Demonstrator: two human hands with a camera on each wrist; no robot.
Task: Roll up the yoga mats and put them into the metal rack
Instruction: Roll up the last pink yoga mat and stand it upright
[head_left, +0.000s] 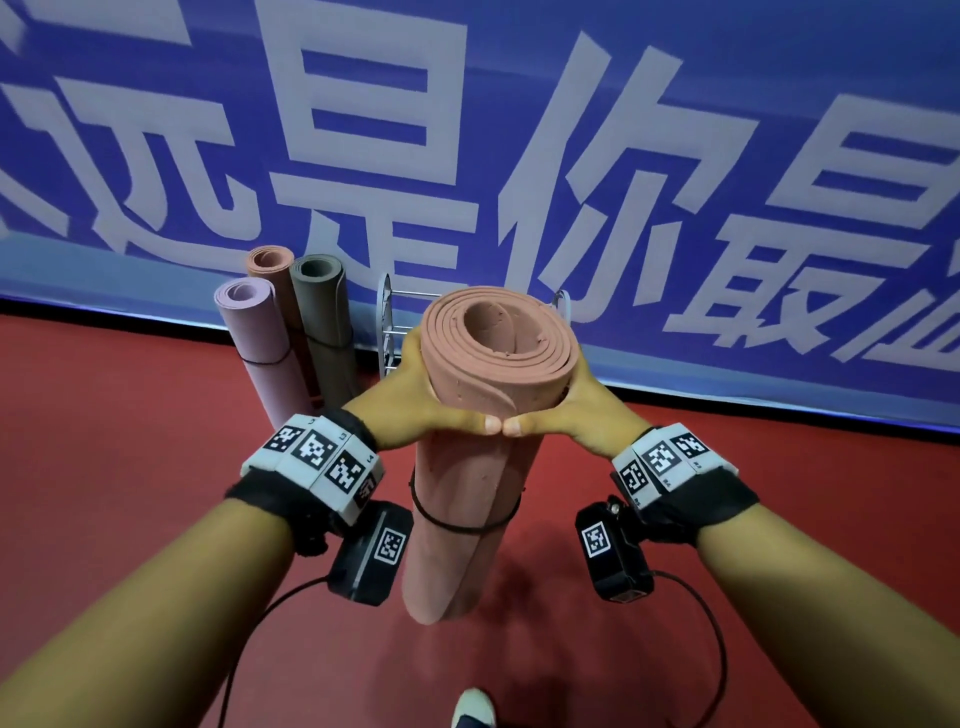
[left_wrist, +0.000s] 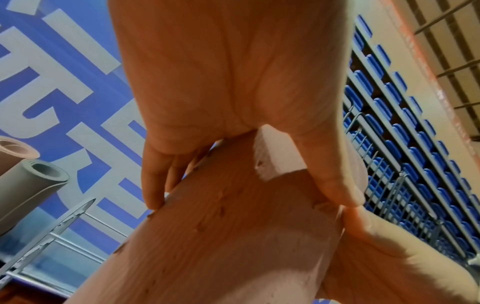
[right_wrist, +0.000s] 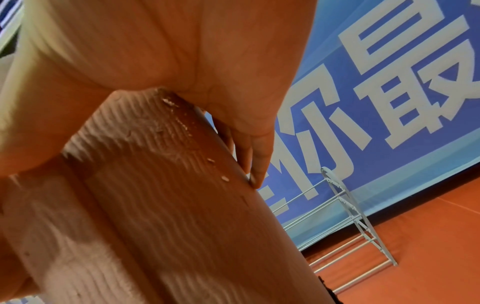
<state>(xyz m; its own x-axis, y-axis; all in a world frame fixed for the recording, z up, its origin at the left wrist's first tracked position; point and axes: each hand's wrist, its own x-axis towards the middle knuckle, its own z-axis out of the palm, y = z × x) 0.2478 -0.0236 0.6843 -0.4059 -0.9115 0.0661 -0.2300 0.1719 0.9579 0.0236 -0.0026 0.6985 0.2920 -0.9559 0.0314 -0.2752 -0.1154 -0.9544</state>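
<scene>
We clasp the banded, rolled salmon-pink foam mat (head_left: 470, 488) upright, left hand (head_left: 410, 395) and right hand (head_left: 587, 405) wrapped round it, unracked; white wire rack (head_left: 388, 332) at 12 o'clock holds three rolled mats (head_left: 291, 332).

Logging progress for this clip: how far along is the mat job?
Done: three rolled mats stand at the metal rack. In hand: the left hand and right hand grip an upright, banded pink mat. Left: setting it into the rack.

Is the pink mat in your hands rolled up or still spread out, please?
Rolled up. The pink mat shows a spiral end, a black band circles it, and the left hand and right hand grip it upright.
</scene>
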